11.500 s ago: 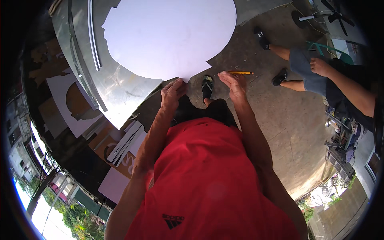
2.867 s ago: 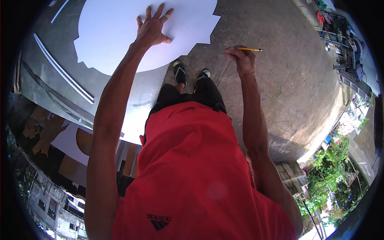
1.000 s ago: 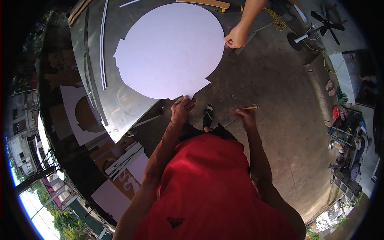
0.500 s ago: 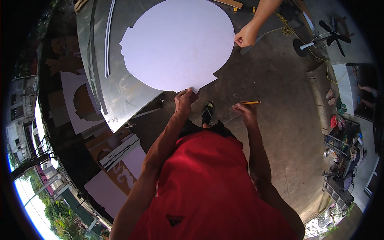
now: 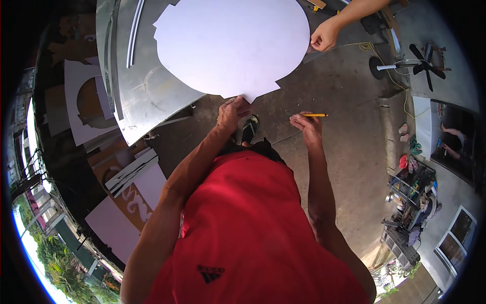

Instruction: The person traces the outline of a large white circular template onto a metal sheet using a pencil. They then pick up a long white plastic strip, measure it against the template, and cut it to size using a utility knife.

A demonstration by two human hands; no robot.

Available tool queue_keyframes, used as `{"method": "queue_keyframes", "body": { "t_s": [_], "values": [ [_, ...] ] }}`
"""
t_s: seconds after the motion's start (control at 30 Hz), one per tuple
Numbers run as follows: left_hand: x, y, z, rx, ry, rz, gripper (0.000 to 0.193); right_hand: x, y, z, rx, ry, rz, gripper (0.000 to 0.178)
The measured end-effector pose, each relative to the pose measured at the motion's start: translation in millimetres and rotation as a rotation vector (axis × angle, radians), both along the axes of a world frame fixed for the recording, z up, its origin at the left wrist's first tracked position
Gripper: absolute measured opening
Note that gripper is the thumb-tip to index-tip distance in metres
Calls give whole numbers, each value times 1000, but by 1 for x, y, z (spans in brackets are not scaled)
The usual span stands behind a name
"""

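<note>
A large white rounded board (image 5: pixel 233 45) with pointed tabs on its rim extends over the grey metal table. My left hand (image 5: pixel 232 114) pinches its near edge beside a pointed tab. My right hand (image 5: pixel 308 127) is apart from the board, over the floor, with a yellow pencil (image 5: pixel 315 115) held between thumb and fingers. At the board's right side another person's hand (image 5: pixel 325 35) reaches in from the top, its fingers at the edge.
The metal table (image 5: pixel 144 93) carries thin strips (image 5: pixel 134 33) at its left. Cut white panels (image 5: pixel 114 228) lie lower left. A black fan (image 5: pixel 428 66) stands at right, with a yellow cord (image 5: pixel 402 96). Sandals (image 5: pixel 403 161) and a cluttered rack (image 5: pixel 415 187) line the right side.
The view has shifted, and the board now sits a little higher in it. My left hand still pinches its edge, and my right hand still holds the pencil.
</note>
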State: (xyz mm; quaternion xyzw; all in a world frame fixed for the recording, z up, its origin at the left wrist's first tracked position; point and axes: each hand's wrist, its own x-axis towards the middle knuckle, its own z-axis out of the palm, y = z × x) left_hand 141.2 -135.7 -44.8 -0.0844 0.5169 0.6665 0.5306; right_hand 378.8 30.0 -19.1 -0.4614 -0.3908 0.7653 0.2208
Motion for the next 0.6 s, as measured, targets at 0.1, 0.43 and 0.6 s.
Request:
{"method": "queue_keyframes", "body": {
  "t_s": [0.1, 0.43, 0.6],
  "values": [
    [-5, -11, 3, 37, -49, -31, 35, -18, 1, 8, 16, -10, 14, 20],
    [-35, -48, 11, -6, -88, 75, 41, -65, -21, 18, 42, -8, 145, 14],
    [-55, -48, 14, -35, -21, 34, 62, -66, -23, 13, -9, 7, 79, 18]
  ]
}}
